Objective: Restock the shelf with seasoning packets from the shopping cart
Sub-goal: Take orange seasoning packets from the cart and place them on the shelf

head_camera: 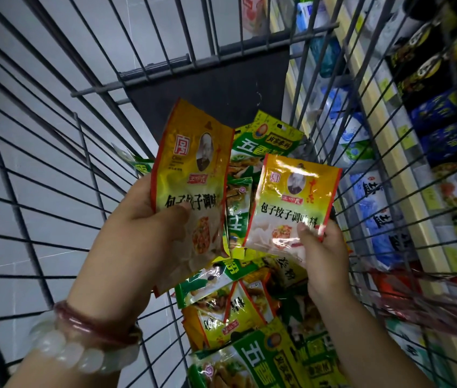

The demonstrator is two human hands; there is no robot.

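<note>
The wire shopping cart (53,152) holds a heap of seasoning packets (238,312), with the shelf (406,169) alongside at right. Above the heap, left hand (140,236) fingers grasp a yellow packet (190,175); right hand (325,264) fingers pinch a smaller yellow packet (291,203).

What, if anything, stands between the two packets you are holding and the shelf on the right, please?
The cart's wire side does. The left hand and right hand each hold a yellow packet inside the cart, and the shelf shows only through that mesh. The packets must go up over the rim.
</note>
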